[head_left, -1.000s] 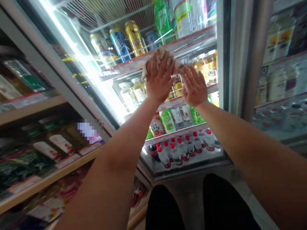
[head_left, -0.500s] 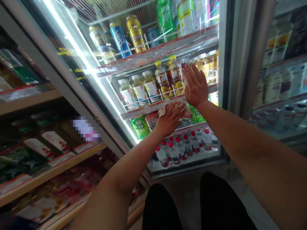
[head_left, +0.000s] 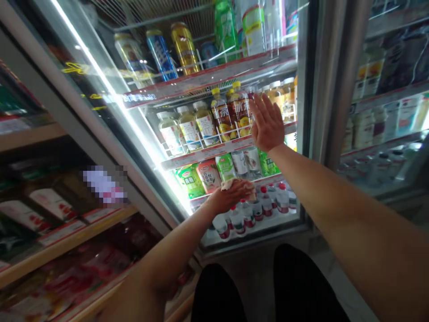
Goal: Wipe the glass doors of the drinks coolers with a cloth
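Note:
My left hand [head_left: 229, 199] presses a crumpled pale cloth [head_left: 241, 185] flat against the glass door [head_left: 150, 129] of a lit drinks fridge, low down, at the level of the red-capped bottles [head_left: 268, 201]. My right hand [head_left: 267, 120] rests open and flat on the same glass higher up, fingers spread, in front of the row of yellow-capped tea bottles [head_left: 223, 114]. Cans [head_left: 161, 53] stand on the shelf above both hands.
Wooden shelves [head_left: 63, 241] with packaged goods run along the left. A second fridge door [head_left: 385, 112] with bottles stands at the right, past a grey metal frame [head_left: 338, 85]. My dark-trousered legs [head_left: 268, 290] are at the bottom over a pale floor.
My left hand has dragged the cloth down the glass from the top shelf level to the lower shelves. My right hand has stayed flat on the glass at about the same height.

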`<state>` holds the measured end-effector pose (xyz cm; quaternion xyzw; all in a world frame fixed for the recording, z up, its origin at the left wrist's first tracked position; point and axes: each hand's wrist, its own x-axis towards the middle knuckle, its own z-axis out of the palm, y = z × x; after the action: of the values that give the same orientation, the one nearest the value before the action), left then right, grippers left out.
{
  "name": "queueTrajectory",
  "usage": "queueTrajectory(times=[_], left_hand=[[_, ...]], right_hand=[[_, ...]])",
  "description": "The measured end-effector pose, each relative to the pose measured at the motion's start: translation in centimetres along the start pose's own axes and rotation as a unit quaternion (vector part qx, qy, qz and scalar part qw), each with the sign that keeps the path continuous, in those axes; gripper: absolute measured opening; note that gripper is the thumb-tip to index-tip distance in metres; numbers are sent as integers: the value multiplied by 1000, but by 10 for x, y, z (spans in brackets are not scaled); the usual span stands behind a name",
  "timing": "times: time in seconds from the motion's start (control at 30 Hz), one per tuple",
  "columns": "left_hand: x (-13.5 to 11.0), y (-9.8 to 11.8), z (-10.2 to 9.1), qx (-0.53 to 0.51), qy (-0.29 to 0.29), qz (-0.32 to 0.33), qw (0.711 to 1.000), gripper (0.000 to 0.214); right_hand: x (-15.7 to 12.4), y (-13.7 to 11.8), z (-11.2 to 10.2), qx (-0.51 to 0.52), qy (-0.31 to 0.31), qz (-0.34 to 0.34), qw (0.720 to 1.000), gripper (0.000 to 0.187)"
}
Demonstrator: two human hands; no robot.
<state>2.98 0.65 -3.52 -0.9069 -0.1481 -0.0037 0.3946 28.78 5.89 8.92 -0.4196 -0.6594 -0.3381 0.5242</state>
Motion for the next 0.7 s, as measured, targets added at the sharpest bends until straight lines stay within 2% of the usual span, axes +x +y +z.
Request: queueTrajectory(times=[0.13,0.3,0.43,0.5,0.57,0.63,0.7], left_hand=[[6,-45,-34,30,38,-79,996,47],[23,-109,-88,38,109,-215,970,50],[32,-183,-124,74,191,-314,927,55],[33,-223,-133,98,226,-345,906,59],[33,-253,-137,132,246,-372,885,59],[34,-265,-138,153,260,-393,869,59],[36,-256,-138,148,277,-413,855,59]], right_hand=[[0,0,0,-2,2,-7,1000,64],[0,-1,0,7,-4,4,1000,64],[-1,-1,-1,7,-6,0,1000,65],[0,-1,-1,5,-8,0,1000,65],[0,-2,-2,1,-10,1,1000,65],[0,-2,-3,0,-10,2,1000,65],[0,-3,-4,7,-10,3,1000,65]])
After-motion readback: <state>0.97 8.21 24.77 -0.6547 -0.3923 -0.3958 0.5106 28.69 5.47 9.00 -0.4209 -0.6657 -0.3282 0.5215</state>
